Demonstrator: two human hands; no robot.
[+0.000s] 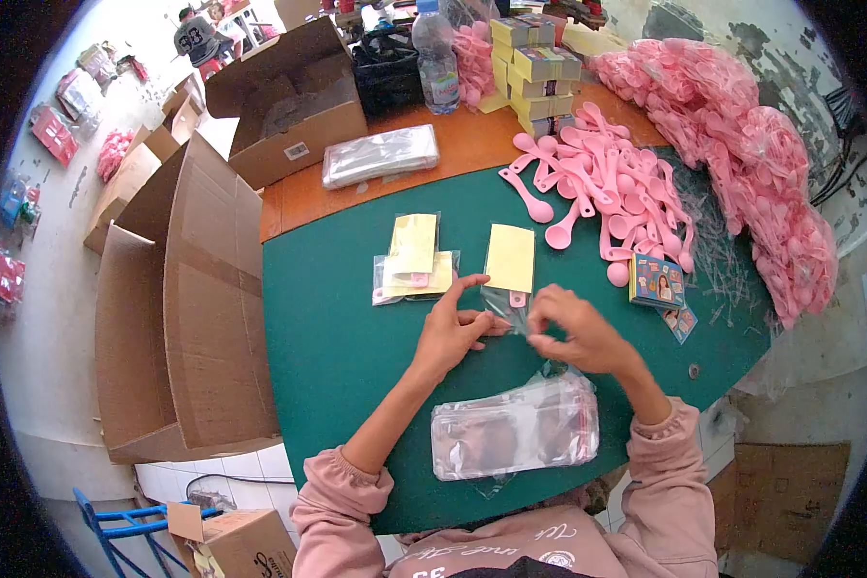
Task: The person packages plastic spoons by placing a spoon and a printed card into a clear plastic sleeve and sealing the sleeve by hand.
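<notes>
In front of me a clear plastic bag (507,306) lies on the green table, with a yellow card (511,256) and the pink handle end of a spoon (517,299) inside. My left hand (453,328) grips the bag's left side near its end, index finger reaching up to the card's lower corner. From the right, my right hand (578,329) pinches the same end of the bag with thumb and fingers. To the left lie filled bags with yellow cards (414,246). Nearer my body is a stack of clear bags (515,429).
Pink spoons (607,183) are heaped at the right back, beside a stack of printed cards (656,280). Behind stand bundled card stacks (539,77), a water bottle (435,58) and packed bags (380,156). Cardboard boxes (212,308) border the left; bagged spoons (732,144) line the right.
</notes>
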